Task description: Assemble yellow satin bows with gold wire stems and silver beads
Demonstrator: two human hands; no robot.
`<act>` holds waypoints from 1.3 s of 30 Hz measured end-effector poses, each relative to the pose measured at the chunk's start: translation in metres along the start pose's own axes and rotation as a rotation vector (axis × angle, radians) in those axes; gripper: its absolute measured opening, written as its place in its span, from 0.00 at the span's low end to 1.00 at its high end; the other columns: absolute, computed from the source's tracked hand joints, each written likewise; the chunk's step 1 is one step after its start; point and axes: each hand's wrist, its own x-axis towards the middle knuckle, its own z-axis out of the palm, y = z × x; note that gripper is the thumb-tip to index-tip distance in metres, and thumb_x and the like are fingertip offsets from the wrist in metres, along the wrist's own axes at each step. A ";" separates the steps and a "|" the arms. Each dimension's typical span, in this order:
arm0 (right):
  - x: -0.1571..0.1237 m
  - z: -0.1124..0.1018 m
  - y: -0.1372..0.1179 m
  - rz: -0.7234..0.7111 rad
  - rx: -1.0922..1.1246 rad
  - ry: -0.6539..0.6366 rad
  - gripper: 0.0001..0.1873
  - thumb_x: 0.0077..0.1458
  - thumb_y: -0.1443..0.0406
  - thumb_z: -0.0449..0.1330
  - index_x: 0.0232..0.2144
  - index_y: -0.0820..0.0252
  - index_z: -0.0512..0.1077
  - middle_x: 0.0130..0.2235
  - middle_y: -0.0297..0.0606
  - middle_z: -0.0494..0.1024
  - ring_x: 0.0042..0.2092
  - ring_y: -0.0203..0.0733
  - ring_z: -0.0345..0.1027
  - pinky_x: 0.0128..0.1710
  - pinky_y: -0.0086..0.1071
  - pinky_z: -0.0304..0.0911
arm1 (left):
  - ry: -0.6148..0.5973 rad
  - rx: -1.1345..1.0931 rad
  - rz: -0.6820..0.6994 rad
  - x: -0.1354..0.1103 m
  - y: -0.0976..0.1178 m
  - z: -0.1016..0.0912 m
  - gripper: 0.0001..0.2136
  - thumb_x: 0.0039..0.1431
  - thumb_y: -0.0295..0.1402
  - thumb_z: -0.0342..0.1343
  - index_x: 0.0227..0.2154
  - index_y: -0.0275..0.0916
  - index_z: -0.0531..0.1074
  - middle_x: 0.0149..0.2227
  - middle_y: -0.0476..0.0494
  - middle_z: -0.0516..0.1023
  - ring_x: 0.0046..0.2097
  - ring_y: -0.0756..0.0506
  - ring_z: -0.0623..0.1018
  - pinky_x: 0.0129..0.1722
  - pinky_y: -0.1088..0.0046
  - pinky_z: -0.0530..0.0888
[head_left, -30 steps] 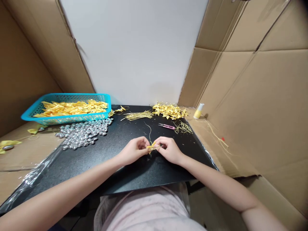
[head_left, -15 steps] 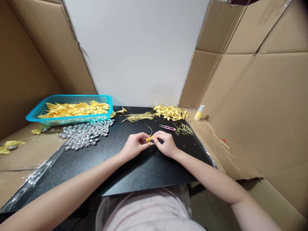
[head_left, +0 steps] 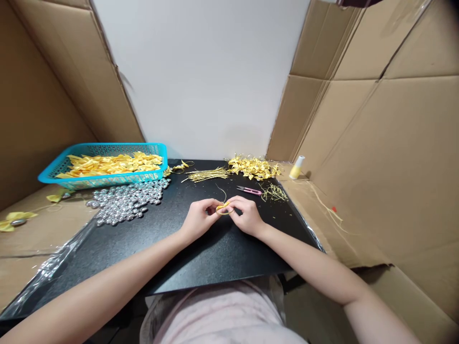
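Note:
Over the middle of the black board (head_left: 201, 258), my left hand (head_left: 199, 219) and my right hand (head_left: 245, 215) meet, fingers pinched together. Between their fingertips is a small yellow ribbon piece (head_left: 223, 208), curled into a loop. A thin gold wire (head_left: 223, 193) rises from it toward the back. Both hands grip the ribbon piece from opposite sides.
A teal basket (head_left: 107, 179) of yellow ribbon pieces stands back left, with a pile of silver beads (head_left: 125, 198) in front. Gold wires (head_left: 208, 174), a heap of finished yellow bows (head_left: 254, 166), pink snips (head_left: 250, 190) and a yellow thread spool (head_left: 297, 166) lie behind. Cardboard walls enclose both sides.
Both hands have shifted slightly away from me with the ribbon piece. The ribbon, flatter before, is now curled into a loop between the fingertips.

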 end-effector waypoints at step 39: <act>0.001 0.006 -0.008 0.409 0.305 -0.069 0.07 0.52 0.64 0.58 0.25 0.61 0.71 0.25 0.30 0.64 0.28 0.34 0.57 0.31 0.29 0.54 | -0.024 -0.345 -0.398 0.003 0.000 0.003 0.10 0.40 0.37 0.64 0.17 0.35 0.73 0.18 0.50 0.72 0.22 0.52 0.67 0.24 0.77 0.61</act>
